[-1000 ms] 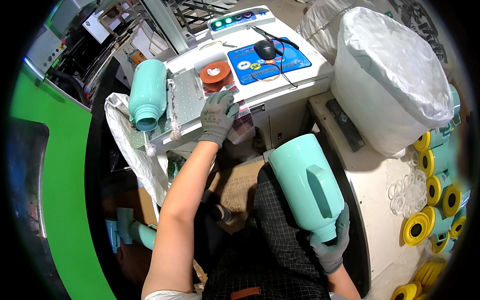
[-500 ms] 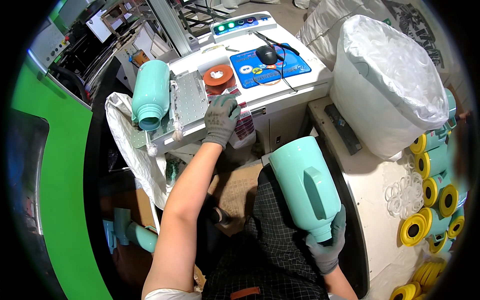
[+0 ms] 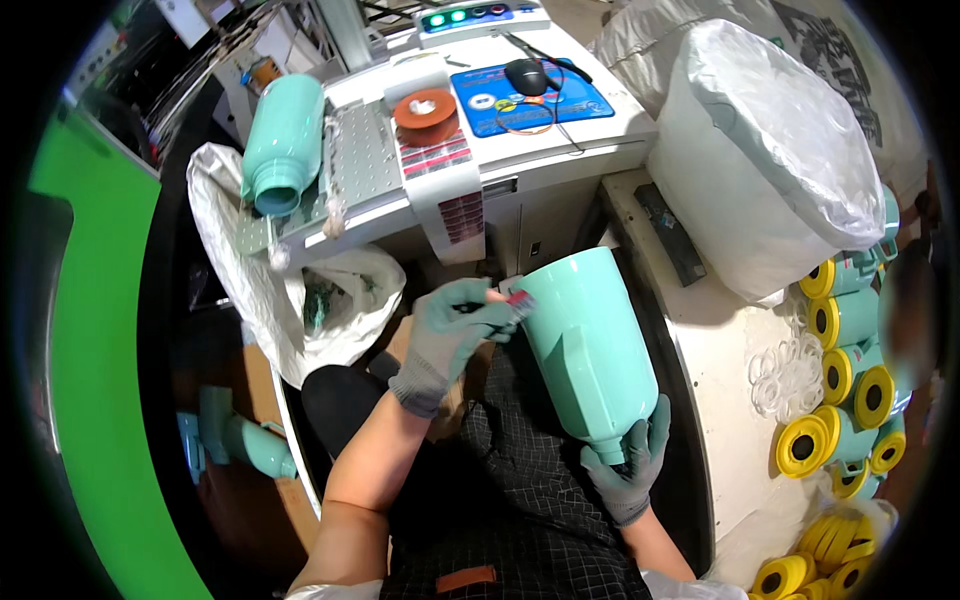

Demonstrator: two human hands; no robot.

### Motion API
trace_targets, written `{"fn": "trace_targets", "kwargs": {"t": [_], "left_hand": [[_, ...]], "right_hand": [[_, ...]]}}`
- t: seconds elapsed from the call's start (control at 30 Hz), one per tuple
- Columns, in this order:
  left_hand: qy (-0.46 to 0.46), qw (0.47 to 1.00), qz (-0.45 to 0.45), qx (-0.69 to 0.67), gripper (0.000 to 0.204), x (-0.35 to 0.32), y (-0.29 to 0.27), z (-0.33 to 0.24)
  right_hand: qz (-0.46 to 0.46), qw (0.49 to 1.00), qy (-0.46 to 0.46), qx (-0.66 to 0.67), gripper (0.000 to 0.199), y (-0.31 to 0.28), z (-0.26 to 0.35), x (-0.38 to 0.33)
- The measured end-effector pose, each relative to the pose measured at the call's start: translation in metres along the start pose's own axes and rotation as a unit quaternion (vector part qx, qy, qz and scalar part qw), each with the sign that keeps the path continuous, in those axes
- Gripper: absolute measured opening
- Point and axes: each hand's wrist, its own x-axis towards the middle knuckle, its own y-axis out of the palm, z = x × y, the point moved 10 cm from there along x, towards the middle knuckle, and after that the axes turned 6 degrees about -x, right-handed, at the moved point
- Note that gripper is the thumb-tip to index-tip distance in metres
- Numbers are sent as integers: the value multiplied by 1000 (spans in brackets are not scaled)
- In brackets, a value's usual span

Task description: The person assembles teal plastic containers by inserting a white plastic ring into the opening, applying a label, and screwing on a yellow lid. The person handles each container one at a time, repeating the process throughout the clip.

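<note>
Across our lap, on the black checked apron [image 3: 470, 520], we have a glossy teal plastic jug with a side handle [image 3: 590, 340] lying tilted, its narrow neck toward us. The grey-gloved right hand [image 3: 632, 465] is cupped round that neck; apart from it, the grey-gloved left hand [image 3: 462, 322] pinches a small red-and-clear sticker [image 3: 520, 303] by the jug's wide end, though we cannot tell whether the two touch. Ahead of us, the white worktable [image 3: 612, 148] carries a perforated metal plate [image 3: 362, 155] with a second teal jug [image 3: 285, 138] lying on it, a rust-orange disc [image 3: 425, 112], and a white strip printed with red labels [image 3: 460, 215] hanging over the front edge. Farther right we see a blue printed mat [image 3: 478, 84] under a black mouse [image 3: 526, 76]. On our right, an off-white bench [image 3: 715, 345] bears a bulging white sack [image 3: 720, 180], loose translucent rings [image 3: 790, 375] and yellow-ended teal jugs [image 3: 802, 445]. A bright green panel [image 3: 100, 330] stands on our left.
</note>
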Motion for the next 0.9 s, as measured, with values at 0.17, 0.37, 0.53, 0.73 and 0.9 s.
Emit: {"fn": "trace_targets", "kwargs": {"t": [0.17, 0.37, 0.53, 0.73, 0.9], "left_hand": [[-52, 997, 38, -33, 11, -11, 22, 5], [-52, 999, 9, 15, 11, -11, 17, 10], [21, 846, -56, 529, 43, -8, -19, -12], [341, 628, -267, 647, 62, -60, -111, -101], [439, 334, -187, 813, 76, -23, -134, -184]], "right_hand": [[5, 998, -40, -40, 92, 6, 8, -4], [14, 997, -46, -52, 92, 9, 18, -2], [24, 997, -48, -54, 86, 6, 21, -3], [-8, 999, -13, 41, 90, -11, -1, 18], [-57, 994, -59, 68, 95, -4, 20, 76]]}}
